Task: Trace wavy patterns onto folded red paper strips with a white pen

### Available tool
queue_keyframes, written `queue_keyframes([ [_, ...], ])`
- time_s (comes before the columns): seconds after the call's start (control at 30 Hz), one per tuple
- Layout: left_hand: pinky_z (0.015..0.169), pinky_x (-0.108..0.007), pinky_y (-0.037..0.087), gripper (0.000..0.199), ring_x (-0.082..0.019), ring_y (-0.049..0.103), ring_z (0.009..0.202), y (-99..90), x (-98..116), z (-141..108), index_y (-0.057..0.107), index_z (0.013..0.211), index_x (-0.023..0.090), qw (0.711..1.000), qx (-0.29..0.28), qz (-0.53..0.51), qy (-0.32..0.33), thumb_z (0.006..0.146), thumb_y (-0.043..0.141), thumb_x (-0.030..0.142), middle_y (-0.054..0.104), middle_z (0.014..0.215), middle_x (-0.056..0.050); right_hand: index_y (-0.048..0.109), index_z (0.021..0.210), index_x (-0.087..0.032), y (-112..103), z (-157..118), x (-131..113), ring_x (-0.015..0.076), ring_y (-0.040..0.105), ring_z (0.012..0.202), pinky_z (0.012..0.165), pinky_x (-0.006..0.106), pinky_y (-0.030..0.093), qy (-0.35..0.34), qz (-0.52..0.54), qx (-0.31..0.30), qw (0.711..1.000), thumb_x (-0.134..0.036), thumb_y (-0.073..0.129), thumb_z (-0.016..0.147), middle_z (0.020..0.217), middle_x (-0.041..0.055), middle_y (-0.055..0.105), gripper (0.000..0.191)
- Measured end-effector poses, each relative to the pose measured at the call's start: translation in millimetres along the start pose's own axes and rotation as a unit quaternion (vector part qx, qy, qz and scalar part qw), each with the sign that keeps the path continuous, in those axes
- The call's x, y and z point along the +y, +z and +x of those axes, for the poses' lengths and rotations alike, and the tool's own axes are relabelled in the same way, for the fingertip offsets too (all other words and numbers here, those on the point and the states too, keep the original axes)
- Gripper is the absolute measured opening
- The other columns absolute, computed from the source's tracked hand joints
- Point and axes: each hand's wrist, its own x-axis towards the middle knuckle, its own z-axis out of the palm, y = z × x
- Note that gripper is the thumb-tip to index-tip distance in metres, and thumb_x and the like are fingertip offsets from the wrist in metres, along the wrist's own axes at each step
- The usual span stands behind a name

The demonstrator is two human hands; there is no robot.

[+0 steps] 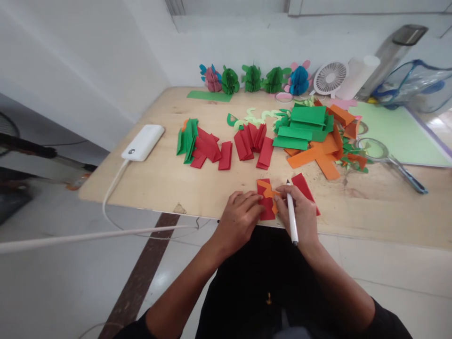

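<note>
Near the table's front edge lies a folded red paper strip (pixel 267 214) with a jagged orange paper cutout (pixel 269 190) on top of it. My left hand (pixel 243 214) has its fingers bent over the red strip's left side, holding it against the table. A white marker (pixel 292 219) with its dark tip upward rests in my right hand (pixel 300 212). The thumb and finger of that hand also touch the right edge of the orange cutout. Just beyond the right hand is another red folded strip (pixel 305 192), partly covered by it.
Folded red papers (pixel 250 140) and green papers (pixel 187 141) lie farther back. To the right, green strips (pixel 300 125) overlap orange strips (pixel 318 153), beside scissors (pixel 402 169). A white power bank (pixel 143 142) sits left. Paper figures (pixel 252 78) and a fan (pixel 330 79) line the wall.
</note>
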Motion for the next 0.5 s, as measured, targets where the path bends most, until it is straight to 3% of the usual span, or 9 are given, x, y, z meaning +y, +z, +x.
queue_keyframes([
  [0.3, 0.110, -0.044, 0.040, 0.021, -0.021, 0.060, 0.122, 2.2, -15, -3, 0.066, 0.109, 0.020, 0.997, 0.007, -0.080, 0.001, 0.096, 0.050, 0.019, 0.069, 0.122, -0.009, 0.068, 0.094, -0.023, 4, -3, 0, 0.0147, 0.068, 0.061, 0.061, 0.024, 0.052, -0.030, -0.037, -0.010, 0.999, -0.027, 0.060, 0.086, 0.075, 0.0017, 0.072, 0.012],
  [0.5, 0.106, -0.045, 0.044, 0.022, -0.023, 0.059, 0.119, 5.6, -19, -4, 0.063, 0.114, 0.018, 0.995, 0.028, -0.090, 0.010, 0.096, 0.050, 0.020, 0.069, 0.121, -0.010, 0.066, 0.098, -0.022, -1, -12, 0, 0.0143, 0.068, 0.062, 0.060, 0.023, 0.052, -0.072, -0.078, -0.046, 0.993, -0.028, 0.058, 0.090, 0.079, 0.0014, 0.073, 0.012],
])
